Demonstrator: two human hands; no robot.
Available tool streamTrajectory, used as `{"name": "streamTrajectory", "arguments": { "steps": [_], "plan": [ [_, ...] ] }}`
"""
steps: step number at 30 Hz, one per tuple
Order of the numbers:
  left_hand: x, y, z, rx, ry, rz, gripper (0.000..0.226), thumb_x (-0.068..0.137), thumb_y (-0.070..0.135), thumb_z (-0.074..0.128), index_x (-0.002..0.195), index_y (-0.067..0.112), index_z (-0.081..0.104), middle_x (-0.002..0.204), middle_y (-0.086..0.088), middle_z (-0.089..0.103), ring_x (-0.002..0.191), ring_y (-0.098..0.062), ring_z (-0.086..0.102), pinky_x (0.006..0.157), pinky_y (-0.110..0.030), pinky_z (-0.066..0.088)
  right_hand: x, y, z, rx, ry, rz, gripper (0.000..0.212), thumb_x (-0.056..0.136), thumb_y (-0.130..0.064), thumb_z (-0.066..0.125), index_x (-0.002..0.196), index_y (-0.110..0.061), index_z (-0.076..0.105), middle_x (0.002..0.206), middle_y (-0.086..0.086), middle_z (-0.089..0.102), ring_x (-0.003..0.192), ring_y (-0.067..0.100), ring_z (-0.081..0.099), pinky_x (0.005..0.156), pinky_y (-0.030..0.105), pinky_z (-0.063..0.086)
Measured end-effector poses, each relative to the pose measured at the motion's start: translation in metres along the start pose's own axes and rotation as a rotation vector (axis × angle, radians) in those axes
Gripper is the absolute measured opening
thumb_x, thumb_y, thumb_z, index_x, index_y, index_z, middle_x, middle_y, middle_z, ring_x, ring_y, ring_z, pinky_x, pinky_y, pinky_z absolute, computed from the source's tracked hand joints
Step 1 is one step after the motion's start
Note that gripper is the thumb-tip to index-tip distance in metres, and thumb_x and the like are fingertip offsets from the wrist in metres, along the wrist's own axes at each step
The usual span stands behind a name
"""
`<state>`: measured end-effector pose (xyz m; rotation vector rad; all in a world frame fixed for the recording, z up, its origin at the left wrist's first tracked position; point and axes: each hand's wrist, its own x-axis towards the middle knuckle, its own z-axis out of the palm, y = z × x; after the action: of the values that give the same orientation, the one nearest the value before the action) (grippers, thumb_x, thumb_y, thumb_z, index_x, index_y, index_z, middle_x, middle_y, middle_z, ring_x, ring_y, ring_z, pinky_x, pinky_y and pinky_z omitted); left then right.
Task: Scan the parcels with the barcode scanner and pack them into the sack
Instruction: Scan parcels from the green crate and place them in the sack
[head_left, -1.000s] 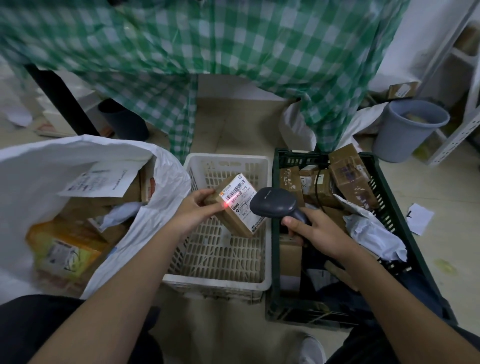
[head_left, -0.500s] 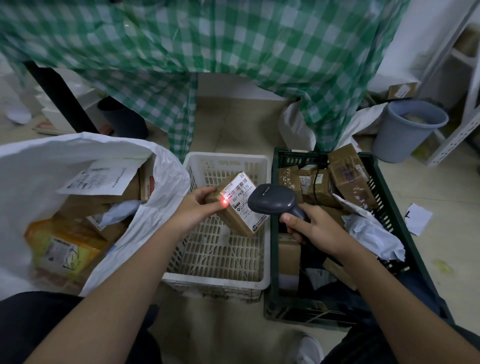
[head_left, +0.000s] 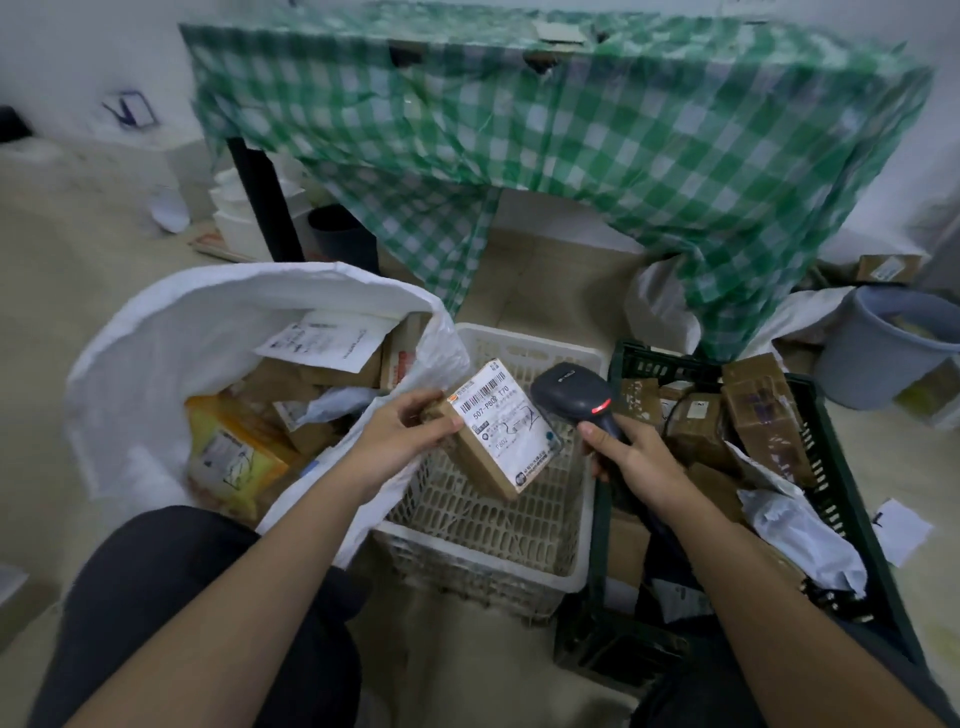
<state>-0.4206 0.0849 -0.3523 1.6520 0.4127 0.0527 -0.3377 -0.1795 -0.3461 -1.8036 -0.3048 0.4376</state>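
Our left hand (head_left: 392, 441) grips a cardboard parcel (head_left: 498, 431) by its left edge, fingers and thumb curled round it, label up, above the white lattice crate (head_left: 524, 561). Our right hand (head_left: 636, 460) clasps the handle of the black barcode scanner (head_left: 571, 395), red light lit, just right of the parcel. The open white sack (head_left: 171, 332) stands left; the dark green crate (head_left: 836, 499) of parcels, right

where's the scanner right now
In the head view the scanner is right of centre, gripped in the right hand, above the gap between the white basket and the green crate, beside the parcel.
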Motion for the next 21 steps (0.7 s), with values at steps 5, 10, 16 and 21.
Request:
{"name": "streamTrajectory", "arguments": {
  "steps": [5,10,16,21],
  "plan": [
    [-0.041,0.007,-0.059,-0.113,0.202,0.03,0.038,0.084,0.024,0.072,0.12,0.023,0.058,0.116,0.001,0.062,0.107,-0.014,0.062,0.084,-0.026,0.055,0.009,-0.018,0.036,0.002,0.024,0.054,0.017,0.092,-0.031,0.062,0.088,-0.016,0.064,0.074,0.002,0.066,0.061,0.011,0.062,0.061,0.025,0.046],
    [-0.064,-0.003,-0.113,-0.378,0.451,-0.032,0.042,0.086,0.027,0.07,0.123,0.014,0.054,0.115,-0.003,0.062,0.094,-0.011,0.066,0.074,-0.023,0.058,0.024,-0.048,0.082,-0.08,0.065,0.001,0.022,0.094,-0.033,0.061,0.084,-0.013,0.061,0.071,0.004,0.061,0.062,0.017,0.057,0.061,0.028,0.044],
    [-0.032,-0.007,-0.147,-0.603,0.655,-0.101,0.05,0.086,0.031,0.07,0.125,0.01,0.045,0.121,-0.005,0.053,0.108,-0.016,0.056,0.084,-0.027,0.053,0.04,-0.059,0.122,-0.098,0.095,-0.042,0.029,0.094,-0.031,0.061,0.092,-0.002,0.061,0.076,0.014,0.059,0.065,0.02,0.055,0.064,0.033,0.044],
    [0.035,0.016,-0.147,-0.679,0.797,-0.075,0.055,0.086,0.03,0.071,0.13,0.011,0.046,0.124,-0.002,0.054,0.119,-0.021,0.051,0.091,-0.033,0.051,0.052,-0.056,0.136,-0.115,0.094,-0.011,0.028,0.092,-0.033,0.063,0.095,-0.005,0.061,0.084,0.021,0.063,0.066,0.022,0.057,0.068,0.038,0.045]
  ]
}}
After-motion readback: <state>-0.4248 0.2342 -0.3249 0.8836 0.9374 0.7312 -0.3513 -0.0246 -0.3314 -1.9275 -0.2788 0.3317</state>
